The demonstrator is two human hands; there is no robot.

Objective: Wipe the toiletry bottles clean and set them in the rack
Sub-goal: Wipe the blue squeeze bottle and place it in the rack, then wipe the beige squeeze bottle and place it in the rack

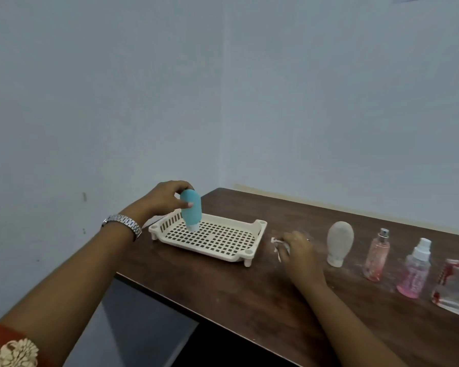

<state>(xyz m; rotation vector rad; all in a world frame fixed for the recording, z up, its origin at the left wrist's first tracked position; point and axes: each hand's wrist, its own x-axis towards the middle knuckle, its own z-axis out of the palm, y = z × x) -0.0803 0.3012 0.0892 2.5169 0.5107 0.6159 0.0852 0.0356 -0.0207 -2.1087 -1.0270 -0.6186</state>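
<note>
left hand (167, 198): pinching blue bottle (191, 210), cap down on rack (260, 229)
right hand (298, 251): curled round crumpled white wipe (277, 246) on table (236, 292)

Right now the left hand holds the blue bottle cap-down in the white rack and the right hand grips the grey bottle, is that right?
Not quite. The head view shows the right hand gripping a crumpled white wipe on the table; the grey bottle stands untouched beside it. The left hand does hold the blue bottle cap-down in the white rack.
</note>
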